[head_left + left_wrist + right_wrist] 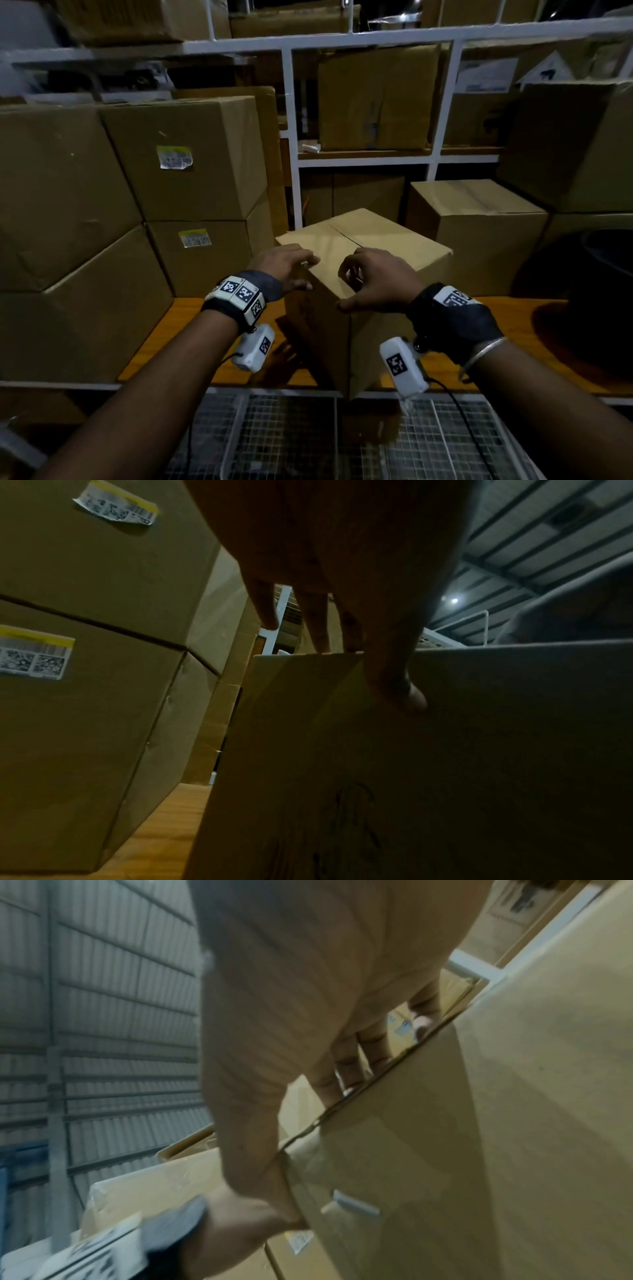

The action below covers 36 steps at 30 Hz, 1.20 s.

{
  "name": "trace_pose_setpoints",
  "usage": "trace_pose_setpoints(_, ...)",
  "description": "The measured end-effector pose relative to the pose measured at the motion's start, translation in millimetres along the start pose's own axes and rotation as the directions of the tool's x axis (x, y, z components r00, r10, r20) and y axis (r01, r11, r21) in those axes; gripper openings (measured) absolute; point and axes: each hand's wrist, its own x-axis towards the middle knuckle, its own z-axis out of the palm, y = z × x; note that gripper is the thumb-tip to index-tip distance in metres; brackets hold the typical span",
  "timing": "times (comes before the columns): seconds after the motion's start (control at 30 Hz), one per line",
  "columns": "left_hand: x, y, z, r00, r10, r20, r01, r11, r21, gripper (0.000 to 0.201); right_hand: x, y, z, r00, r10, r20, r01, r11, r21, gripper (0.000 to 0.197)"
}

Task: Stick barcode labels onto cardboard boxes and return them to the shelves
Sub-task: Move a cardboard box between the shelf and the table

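A plain cardboard box stands on the orange wooden shelf, one corner turned toward me. My left hand grips its top left edge. In the left wrist view the fingers lie over the top of the box and the thumb presses the side face. My right hand holds the near top corner, with curled fingers on the lid and the thumb on the edge. The right wrist view shows those fingers on the rim of the box.
Stacked boxes at the left carry yellow-topped barcode labels. Another box sits to the right, with a dark round object beyond it. White rack posts stand behind. A wire mesh tier lies below the shelf.
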Motion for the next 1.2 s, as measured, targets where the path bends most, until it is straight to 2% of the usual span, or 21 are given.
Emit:
trace_pose_setpoints(0.27,-3,28,4,0.999,-0.051,-0.019,0.051,0.999,0.005,0.047,-12,27,-18,0.999,-0.015,0.041,0.016,0.999,-0.03,0.055)
trace_pose_setpoints(0.57,1,70,23,0.987,-0.023,-0.159,0.013,0.998,-0.063,0.041,-23,83,-36,0.994,-0.056,0.09,0.059,0.998,-0.031,0.055)
trace_pose_setpoints(0.8,5,87,41,0.969,-0.083,-0.231,0.051,0.989,-0.138,0.048,-21,114,-25,0.997,-0.072,0.037,0.07,0.995,0.064,0.055)
trace_pose_setpoints(0.9,1,82,43,0.946,-0.216,-0.241,0.173,0.967,-0.187,0.051,-23,125,-18,0.998,-0.054,0.015,0.052,0.988,0.148,0.057)
trace_pose_setpoints(1.0,-6,76,47,0.881,-0.398,-0.253,0.361,0.915,-0.181,0.066,-27,134,-10,1.0,0.016,-0.012,-0.013,0.977,0.213,0.064)
trace_pose_setpoints(1.03,-8,73,48,0.853,-0.458,-0.249,0.408,0.884,-0.227,0.071,-29,136,-7,0.999,0.037,-0.029,-0.029,0.971,0.237,0.064)
trace_pose_setpoints(1.1,-10,65,52,0.809,-0.546,-0.217,0.443,0.81,-0.384,0.079,-31,139,-1,0.995,0.083,-0.051,-0.065,0.955,0.289,0.066)
trace_pose_setpoints(1.2,-10,56,61,0.824,-0.538,-0.176,0.381,0.757,-0.53,0.084,-34,139,5,0.984,0.171,-0.047,-0.14,0.909,0.392,0.076)
